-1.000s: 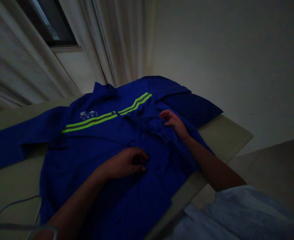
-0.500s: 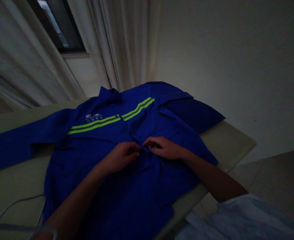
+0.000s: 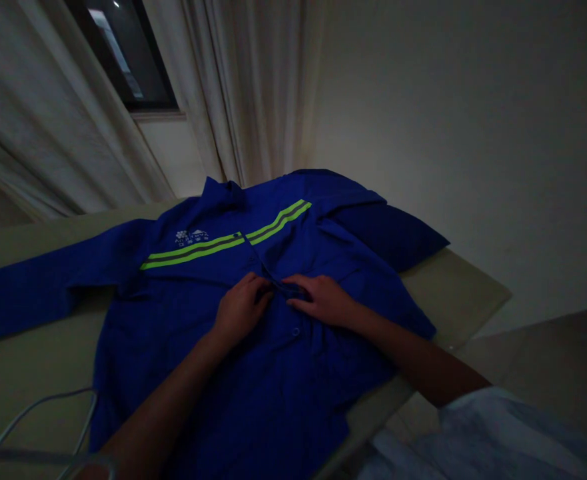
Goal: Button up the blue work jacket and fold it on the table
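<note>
A blue work jacket (image 3: 173, 333) with a yellow-green and grey stripe across the chest lies spread front up. White lettering shows on its chest at the left. At the front opening, my left hand (image 3: 243, 303) is closed on the jacket's edge, thumb against fingers. Just to the right, my right hand (image 3: 323, 300) pinches the other front edge, which is lifted a little between the hands. A round button (image 3: 296, 331) shows on the cloth below them. What lies right between the fingertips is too dark to make out.
The jacket lies on a pale table (image 3: 473, 280) whose right corner juts out near the wall. A light cable (image 3: 38, 400) loops at the lower left. Beige curtains (image 3: 253, 87) and a dark window (image 3: 128, 53) are behind the table.
My left hand has shifted slightly up and left, a little apart from the right. The front edge between the hands now shows more raised. My view has tilted slightly.
</note>
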Tool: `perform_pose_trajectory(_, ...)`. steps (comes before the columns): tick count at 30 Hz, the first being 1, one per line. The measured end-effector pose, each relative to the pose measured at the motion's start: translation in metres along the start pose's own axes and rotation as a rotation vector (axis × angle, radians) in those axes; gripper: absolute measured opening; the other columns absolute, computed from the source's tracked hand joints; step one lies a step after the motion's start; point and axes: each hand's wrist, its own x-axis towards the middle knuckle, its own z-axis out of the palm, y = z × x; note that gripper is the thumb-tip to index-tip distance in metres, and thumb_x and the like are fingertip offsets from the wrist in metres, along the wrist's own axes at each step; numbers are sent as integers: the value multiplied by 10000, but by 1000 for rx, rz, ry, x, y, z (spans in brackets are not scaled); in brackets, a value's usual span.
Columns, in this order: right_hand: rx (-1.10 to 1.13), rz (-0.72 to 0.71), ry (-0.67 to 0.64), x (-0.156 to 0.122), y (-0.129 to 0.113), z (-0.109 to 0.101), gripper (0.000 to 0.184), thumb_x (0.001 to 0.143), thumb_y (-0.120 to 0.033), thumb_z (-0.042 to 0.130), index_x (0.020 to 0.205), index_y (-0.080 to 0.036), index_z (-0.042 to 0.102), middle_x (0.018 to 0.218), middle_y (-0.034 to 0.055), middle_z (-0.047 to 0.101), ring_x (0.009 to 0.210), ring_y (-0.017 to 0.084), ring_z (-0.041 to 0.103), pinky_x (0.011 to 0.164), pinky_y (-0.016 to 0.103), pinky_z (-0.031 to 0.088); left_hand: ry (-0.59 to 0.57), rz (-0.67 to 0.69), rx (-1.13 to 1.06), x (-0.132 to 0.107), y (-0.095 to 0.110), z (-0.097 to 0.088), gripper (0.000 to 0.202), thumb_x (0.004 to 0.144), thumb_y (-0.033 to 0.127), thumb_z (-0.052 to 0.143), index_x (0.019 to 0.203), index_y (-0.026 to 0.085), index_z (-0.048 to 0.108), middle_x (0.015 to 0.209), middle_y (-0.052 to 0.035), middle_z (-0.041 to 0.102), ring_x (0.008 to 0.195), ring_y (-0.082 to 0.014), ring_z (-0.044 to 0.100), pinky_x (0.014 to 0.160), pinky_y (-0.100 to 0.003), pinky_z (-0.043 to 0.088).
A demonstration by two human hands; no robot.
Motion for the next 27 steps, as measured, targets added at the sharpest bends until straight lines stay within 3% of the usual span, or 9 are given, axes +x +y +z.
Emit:
perform_pose_trajectory(2, -115, -44, -42, 6, -7, -4, 392, 973, -303, 692, 1358, -235, 668, 1013, 69, 749, 883, 231, 691, 755, 306, 458, 33, 5, -12, -1, -2, 1, 154, 1011, 263, 577, 1107, 241, 696, 1083, -43, 659, 938, -226, 679, 790, -328, 500)
perform_pose_trajectory(5, -181, -99, -65, 20, -14, -5, 283, 977, -150, 600, 1233, -194, 712, 1127, 108, 720, 963, 229, 681, 814, 318, 471, 72, 30, -42, -2, -4, 3, 171, 1010, 268, 580, 1145, 268, 684, 1160, -42, 666, 958, -225, 685, 814, -331, 516)
perform_pose_trajectory(9, -5, -72, -14, 34, -8, 6, 307, 917, -35, 548, 1135, -156, 727, 1092, 95, 712, 1024, 213, 664, 933, 331, 478, 79, 72, -118, -3, -6, 3, 164, 979, 205, 591, 1102, 253, 688, 1062, -39, 725, 991, -236, 697, 872, -341, 519)
perform_pose_trajectory(15, 377, -30, 89, 37, 11, 24, 333, 880, -20, 543, 1053, -189, 772, 1066, 46, 757, 1049, 194, 683, 985, 327, 486, 115, -36, -188, -2, -5, 4, 238, 939, 217, 654, 1170, 256, 617, 1031, -15, 768, 864, -217, 715, 804, -333, 532)
perform_pose_trajectory(19, 528, 11, 110, 38, 13, 25, 286, 905, -77, 558, 1013, -193, 796, 1030, 31, 779, 1008, 193, 696, 960, 321, 505, 126, -23, -106, -5, -1, 5, 318, 954, 208, 635, 1257, 281, 572, 1016, -7, 767, 948, -236, 727, 841, -341, 536)
perform_pose_trajectory(27, 418, -37, 161, 35, 11, 27, 321, 874, -57, 564, 1029, -190, 811, 977, 42, 751, 932, 190, 681, 895, 316, 492, 128, -9, 75, -8, 4, 5, 411, 1005, 225, 592, 1409, 264, 525, 1070, -33, 777, 1015, -255, 726, 849, -342, 539)
